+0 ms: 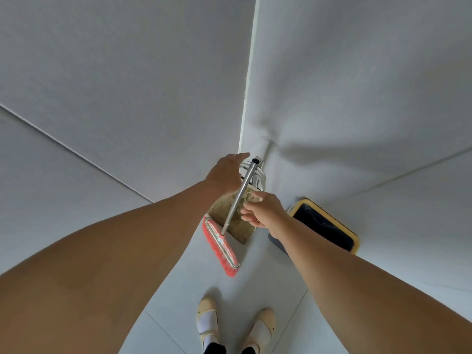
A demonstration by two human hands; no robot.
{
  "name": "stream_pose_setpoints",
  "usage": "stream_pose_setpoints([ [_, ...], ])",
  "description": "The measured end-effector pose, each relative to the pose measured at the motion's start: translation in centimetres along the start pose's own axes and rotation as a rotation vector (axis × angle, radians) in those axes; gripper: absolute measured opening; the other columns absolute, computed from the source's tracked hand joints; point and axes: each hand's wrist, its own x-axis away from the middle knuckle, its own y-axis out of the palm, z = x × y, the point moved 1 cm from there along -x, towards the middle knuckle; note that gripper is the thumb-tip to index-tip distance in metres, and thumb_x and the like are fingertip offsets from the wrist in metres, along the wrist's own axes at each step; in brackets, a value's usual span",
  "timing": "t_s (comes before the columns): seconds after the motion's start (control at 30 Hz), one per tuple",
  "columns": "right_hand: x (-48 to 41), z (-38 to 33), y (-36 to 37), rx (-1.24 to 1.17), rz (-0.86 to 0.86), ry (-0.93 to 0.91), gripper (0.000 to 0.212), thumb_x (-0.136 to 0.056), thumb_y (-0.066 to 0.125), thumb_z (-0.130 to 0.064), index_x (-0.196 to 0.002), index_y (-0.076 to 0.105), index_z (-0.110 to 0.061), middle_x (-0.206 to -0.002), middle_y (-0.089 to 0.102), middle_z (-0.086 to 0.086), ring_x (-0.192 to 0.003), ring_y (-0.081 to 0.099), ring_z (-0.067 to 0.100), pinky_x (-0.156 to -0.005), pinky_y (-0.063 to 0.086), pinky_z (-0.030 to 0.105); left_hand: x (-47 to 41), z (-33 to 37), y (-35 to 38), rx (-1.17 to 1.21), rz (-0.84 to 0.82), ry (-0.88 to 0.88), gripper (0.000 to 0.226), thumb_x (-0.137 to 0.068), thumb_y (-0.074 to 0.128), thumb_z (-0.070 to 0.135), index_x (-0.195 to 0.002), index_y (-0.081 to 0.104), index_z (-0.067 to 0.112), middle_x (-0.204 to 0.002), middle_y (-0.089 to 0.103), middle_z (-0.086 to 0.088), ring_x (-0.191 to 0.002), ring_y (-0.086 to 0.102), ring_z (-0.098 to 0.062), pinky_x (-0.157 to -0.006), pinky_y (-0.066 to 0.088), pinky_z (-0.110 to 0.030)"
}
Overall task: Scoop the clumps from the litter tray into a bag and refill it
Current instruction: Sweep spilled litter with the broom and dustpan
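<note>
Closest in, two feet in beige slippers (263, 325) stood on bare white floor (255, 284) with plenty of open tile around them, and the room narrowed toward a wall corner (245, 118) ahead. A red broom (221, 247) lay head-down on the floor, its metal handle (240, 192) running up and away into that corner, with a yellow-rimmed bin (329, 223) just right of it. The right hand (265, 210) had loosely curled fingers beside the handle, contact unclear, while the left hand (226, 175) hovered open near its top; no litter tray showed.
</note>
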Motion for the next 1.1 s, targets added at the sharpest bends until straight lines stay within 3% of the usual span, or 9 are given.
stream_pose_setpoints([
  [0.07, -1.8, 0.0, 0.7, -0.026, -0.008, -0.012, 0.068, -0.094, 0.051, 0.004, -0.152, 0.027, -0.021, -0.107, 0.062, 0.036, -0.067, 0.049, 0.015, -0.057, 0.037, 0.023, -1.1, -0.4, 0.5, -0.041, -0.057, 0.056, 0.079, -0.083, 0.047, -0.011, -0.148, 0.028, 0.029, -0.150, 0.033, -0.007, -0.142, 0.027, -0.022, -0.110, 0.036, -0.035],
  [0.13, -3.1, -0.2, 1.2, -0.023, 0.003, -0.035, 0.066, -0.094, 0.052, 0.003, -0.150, 0.031, -0.026, -0.102, 0.068, 0.021, -0.068, 0.061, 0.016, -0.060, 0.048, 0.021, -1.7, -0.4, 0.6, -0.068, -0.121, 0.102, 0.081, -0.083, 0.047, -0.011, -0.148, 0.027, 0.033, -0.148, 0.034, -0.008, -0.141, 0.029, -0.022, -0.105, 0.040, -0.032],
  [0.3, -5.1, -0.3, 2.1, -0.125, -0.014, 0.009, 0.027, -0.098, 0.054, -0.007, -0.123, 0.050, -0.014, -0.115, 0.066, 0.014, -0.084, 0.070, 0.021, -0.071, 0.057, 0.028, -2.5, -1.1, 0.8, -0.225, -0.145, 0.169, 0.071, -0.085, 0.048, -0.007, -0.144, 0.035, 0.031, -0.136, 0.039, 0.000, -0.112, 0.053, -0.018, -0.080, 0.047, -0.025],
  [0.4, -5.4, 0.6, 2.5, -0.170, 0.017, 0.029, 0.011, -0.099, 0.056, -0.021, -0.109, 0.053, -0.018, -0.099, 0.065, 0.009, -0.073, 0.067, 0.016, -0.067, 0.058, 0.029, -2.2, -1.1, 1.3, -0.358, -0.176, 0.232, 0.068, -0.085, 0.055, 0.000, -0.143, 0.038, 0.032, -0.132, 0.040, 0.002, -0.110, 0.055, -0.017, -0.084, 0.052, -0.030],
  [0.53, -4.6, 3.1, 2.9, 0.000, 0.137, 0.045, 0.032, -0.095, 0.058, -0.042, -0.096, 0.061, -0.011, -0.062, 0.057, 0.005, -0.057, 0.056, 0.018, -0.072, 0.058, 0.037, -1.7, -1.0, 2.3, -0.472, -0.249, 0.254, 0.072, -0.087, 0.055, 0.005, -0.143, 0.031, 0.045, -0.126, 0.044, 0.001, -0.113, 0.053, -0.019, -0.081, 0.051, -0.030],
  [0.63, -3.3, 4.3, 2.9, -0.004, 0.156, 0.043, 0.034, -0.094, 0.060, -0.042, -0.083, 0.065, -0.010, -0.058, 0.056, 0.003, -0.049, 0.053, 0.014, -0.056, 0.056, 0.029, -0.8, -1.0, 3.2, -0.532, -0.297, 0.261, 0.066, -0.091, 0.055, 0.011, -0.141, 0.032, 0.047, -0.133, 0.046, 0.001, -0.125, 0.041, -0.018, -0.087, 0.046, -0.032],
  [0.7, -2.2, 4.5, 2.5, -0.020, 0.129, 0.032, 0.028, -0.094, 0.060, -0.033, -0.083, 0.068, -0.009, -0.051, 0.052, 0.002, -0.043, 0.047, 0.013, -0.052, 0.047, 0.024, 0.2, -0.8, 3.3, -0.546, -0.288, 0.252, 0.058, -0.091, 0.055, 0.012, -0.138, 0.039, 0.043, -0.130, 0.049, 0.000, -0.122, 0.042, -0.019, -0.082, 0.045, -0.032],
  [0.8, -0.5, 4.2, 1.5, 0.045, 0.092, 0.037, 0.016, -0.091, 0.061, -0.018, -0.091, 0.071, -0.006, -0.056, 0.054, 0.005, -0.049, 0.050, 0.015, -0.062, 0.053, 0.030, 1.8, -0.6, 3.2, -0.526, -0.254, 0.208, 0.051, -0.091, 0.054, 0.012, -0.133, 0.044, 0.038, -0.130, 0.049, -0.002, -0.124, 0.043, -0.021, -0.081, 0.046, -0.033],
  [1.1, 8.0, 1.4, -1.5, 0.448, -0.176, -0.052, 0.026, -0.097, 0.059, -0.025, -0.112, 0.067, -0.007, -0.082, 0.068, 0.008, -0.077, 0.068, 0.022, -0.081, 0.058, 0.036, 9.3, -0.7, 1.3, -0.275, -0.117, -0.085, 0.031, -0.085, 0.063, 0.019, -0.114, 0.055, 0.026, -0.113, 0.063, -0.002, -0.105, 0.057, -0.025, -0.077, 0.047, -0.033],
])
